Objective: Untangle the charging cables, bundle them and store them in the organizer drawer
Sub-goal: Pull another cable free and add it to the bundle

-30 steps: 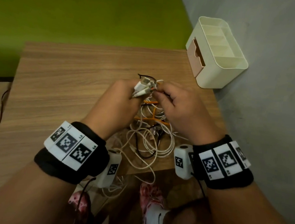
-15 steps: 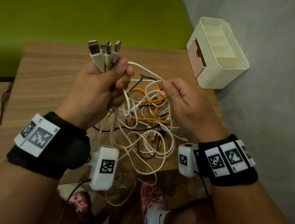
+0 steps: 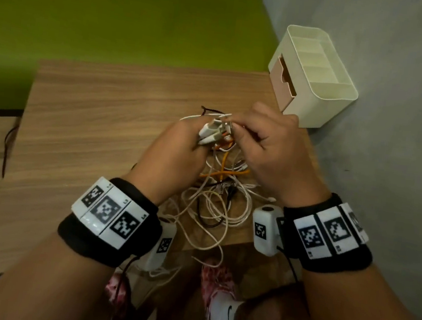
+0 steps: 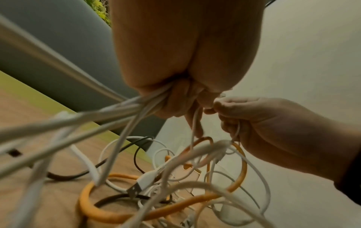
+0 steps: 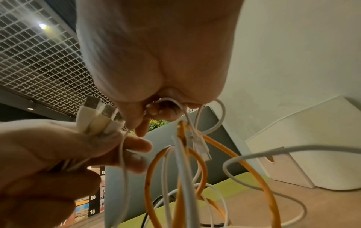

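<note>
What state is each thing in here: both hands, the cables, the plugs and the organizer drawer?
Left hand: grips a bunch of white plugs, cords trailing from the fist.
Right hand: fingers pinch a thin white cable.
Cables: still tangled, lying loose on the table.
Orange cable: caught in the tangle.
Organizer: upright; top compartments look empty.
Drawer: closed.

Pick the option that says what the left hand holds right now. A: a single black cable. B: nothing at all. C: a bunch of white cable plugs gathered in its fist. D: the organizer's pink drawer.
C: the left hand has its fingers curled round a bunch of white plugs, their metal ends sticking out of the fist, also seen in the right wrist view.
</note>
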Tool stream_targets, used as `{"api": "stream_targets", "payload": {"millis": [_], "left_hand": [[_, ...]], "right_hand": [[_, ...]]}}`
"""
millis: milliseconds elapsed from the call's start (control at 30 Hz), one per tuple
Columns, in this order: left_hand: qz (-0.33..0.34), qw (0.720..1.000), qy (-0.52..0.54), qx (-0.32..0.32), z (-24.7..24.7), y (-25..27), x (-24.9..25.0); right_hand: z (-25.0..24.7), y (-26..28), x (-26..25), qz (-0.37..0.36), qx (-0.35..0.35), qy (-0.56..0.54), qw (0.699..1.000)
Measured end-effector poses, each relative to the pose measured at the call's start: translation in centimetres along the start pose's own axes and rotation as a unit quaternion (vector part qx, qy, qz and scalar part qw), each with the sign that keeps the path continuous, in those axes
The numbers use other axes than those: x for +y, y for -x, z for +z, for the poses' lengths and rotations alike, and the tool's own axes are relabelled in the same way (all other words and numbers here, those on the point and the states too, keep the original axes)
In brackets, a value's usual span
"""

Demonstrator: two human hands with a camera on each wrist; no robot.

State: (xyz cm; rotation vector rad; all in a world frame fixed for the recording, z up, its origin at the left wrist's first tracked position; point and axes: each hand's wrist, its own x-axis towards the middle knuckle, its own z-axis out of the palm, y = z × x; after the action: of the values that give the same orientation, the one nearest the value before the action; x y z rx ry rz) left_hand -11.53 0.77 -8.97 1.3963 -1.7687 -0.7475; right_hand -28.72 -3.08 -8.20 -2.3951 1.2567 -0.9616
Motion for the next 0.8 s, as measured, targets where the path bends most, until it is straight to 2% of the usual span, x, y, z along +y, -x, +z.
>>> {"api": "stream_targets", "payload": {"millis": [67, 133, 200, 233, 267, 300, 400, 500, 667, 800], "left_hand": [[-0.002, 1.000, 0.008, 0.014, -0.1, -0.2, 0.0], [-0.032, 0.994, 0.101, 0.042, -0.6, -0.3, 0.0], [-0.065, 0.956, 0.278, 0.071, -1.5, -0.5, 0.2], [-0.079, 0.931, 0.345, 0.086, -2.1, -0.6, 0.0], [-0.088, 0.919, 0.373, 0.094, -2.6, -0.6, -0.3], [-0.094, 0.918, 0.371, 0.099, -3.0, -0.7, -0.8], [-0.116, 0.953, 0.266, 0.087, -3.2, -0.3, -1.2], [-0.122, 0.975, 0.179, 0.056, -2.8, 0.6, -0.2], [-0.117, 0.988, 0.092, 0.043, -3.1, 2.2, 2.9], [-0.086, 0.994, 0.055, 0.026, -3.3, 4.4, 5.5]], "right_hand": [[0.0, 0.0, -0.1, -0.001, -0.005, -0.011, 1.000], [-0.2, 0.2, 0.0, 0.020, -0.030, 0.001, 0.999], [-0.5, 0.3, 0.2, 0.066, -0.082, 0.049, 0.993], [-0.7, 0.4, 0.3, 0.092, -0.106, 0.077, 0.987], [-0.9, 0.4, 0.4, 0.111, -0.115, 0.090, 0.983], [-1.1, 0.4, 0.4, 0.119, -0.107, 0.085, 0.983], [-1.7, 0.4, -0.1, 0.122, -0.080, -0.008, 0.989], [-2.5, 0.6, -1.4, 0.117, -0.106, -0.044, 0.986], [-4.7, 2.2, -5.0, 0.110, -0.200, -0.082, 0.970], [-6.1, 4.3, -7.2, 0.116, -0.166, -0.139, 0.969]]}}
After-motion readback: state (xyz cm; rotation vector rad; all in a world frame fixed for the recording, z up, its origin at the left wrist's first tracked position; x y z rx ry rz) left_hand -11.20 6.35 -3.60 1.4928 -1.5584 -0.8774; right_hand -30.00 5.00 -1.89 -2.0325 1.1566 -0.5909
